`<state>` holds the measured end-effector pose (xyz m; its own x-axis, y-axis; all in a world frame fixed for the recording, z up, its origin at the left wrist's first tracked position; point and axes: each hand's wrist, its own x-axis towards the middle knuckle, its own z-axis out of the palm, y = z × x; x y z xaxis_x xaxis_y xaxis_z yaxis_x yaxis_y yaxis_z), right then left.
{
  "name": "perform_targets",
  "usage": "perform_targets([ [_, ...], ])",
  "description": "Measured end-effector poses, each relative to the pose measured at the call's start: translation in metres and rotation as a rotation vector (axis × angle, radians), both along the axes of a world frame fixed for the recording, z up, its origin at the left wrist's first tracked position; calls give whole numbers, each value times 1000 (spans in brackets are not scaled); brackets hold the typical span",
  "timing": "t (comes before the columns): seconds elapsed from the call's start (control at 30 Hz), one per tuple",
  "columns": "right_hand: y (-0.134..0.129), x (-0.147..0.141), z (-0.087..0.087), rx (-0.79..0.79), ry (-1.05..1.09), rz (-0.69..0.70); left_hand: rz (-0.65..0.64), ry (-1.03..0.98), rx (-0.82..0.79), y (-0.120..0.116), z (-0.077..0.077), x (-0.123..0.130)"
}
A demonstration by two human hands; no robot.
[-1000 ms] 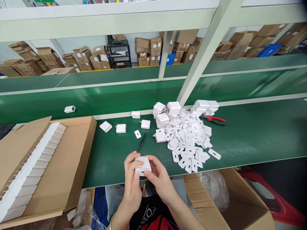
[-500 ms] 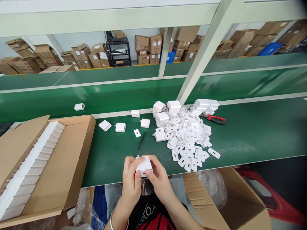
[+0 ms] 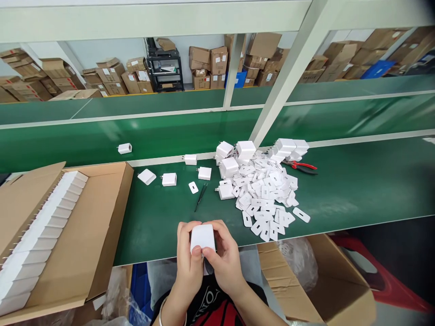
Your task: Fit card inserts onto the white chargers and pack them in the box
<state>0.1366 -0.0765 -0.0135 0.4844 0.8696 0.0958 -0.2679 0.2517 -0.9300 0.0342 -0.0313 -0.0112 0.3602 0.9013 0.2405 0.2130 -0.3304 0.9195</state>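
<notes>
Both my hands hold one white plug charger (image 3: 203,238) above the bench's front edge. My left hand (image 3: 189,253) grips its left side and my right hand (image 3: 224,253) its right side, thumbs at the near end. A broad blank face points up at me; its prongs and port are out of sight. Beyond the hands lie black tweezers (image 3: 201,197) and a single white cover plate (image 3: 193,187) with a slot. Several loose chargers (image 3: 169,179) lie behind these. To the right spreads a heap of slotted white plates (image 3: 268,194), with more chargers (image 3: 229,167) along its left side.
An open cardboard box (image 3: 112,231) on the left holds a row of chargers (image 3: 44,240). Red-handled pliers (image 3: 302,166) lie right of the heap. One charger (image 3: 124,148) sits on the green belt (image 3: 170,136) behind. Below the bench at right stands an open carton (image 3: 340,290) with plastic bags.
The held charger has been tilted, so its slotted end no longer shows and its broad face does. On the belt behind, the lone charger has moved right.
</notes>
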Motion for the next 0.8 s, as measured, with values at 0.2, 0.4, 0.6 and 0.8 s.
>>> perform_targets([
  [0.2,0,-4,-6,-8,-51,31,25,-35,-12,3,-5,0],
  [0.4,3,-5,-15,8,-55,-15,12,-21,-81,4,-6,-5],
  [0.6,8,-10,-27,-37,-90,-37,30,10,-25,11,-14,-7],
  [0.8,15,1,-35,-106,-136,-14,-68,136,-46,24,-10,-10],
])
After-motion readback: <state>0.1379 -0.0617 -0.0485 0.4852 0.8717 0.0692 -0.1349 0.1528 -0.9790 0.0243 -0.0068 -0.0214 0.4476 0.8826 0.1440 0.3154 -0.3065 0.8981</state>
